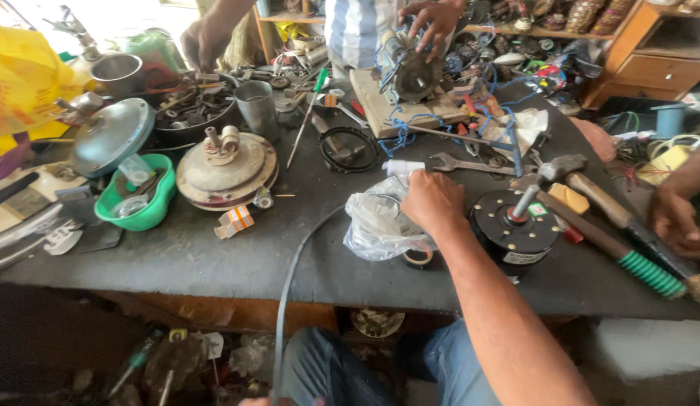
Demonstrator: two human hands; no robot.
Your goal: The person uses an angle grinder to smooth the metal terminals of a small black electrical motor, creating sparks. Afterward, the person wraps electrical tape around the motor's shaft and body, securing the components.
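My right hand [432, 199] reaches over the dark workbench [214, 259] and is closed around a small white tube [401, 167]. It rests on a crumpled clear plastic bag [376, 225], with a tape roll [419, 258] just below it. A black round motor [511, 225] with a steel shaft sits just right of this hand. Only a sliver of my left hand [271, 401] shows at the bottom edge, where the grey cable [290, 278] ends; the cable curves up to the bag.
Across the bench a person in a striped shirt touches a wired motor [410, 71] on a wooden board. Another person's hand [677, 214] is at the right, by hammers [590, 197] and a green-handled tool [651, 272]. A wrench [470, 163], green bowl [135, 203] and metal fan housings [226, 169] lie around.
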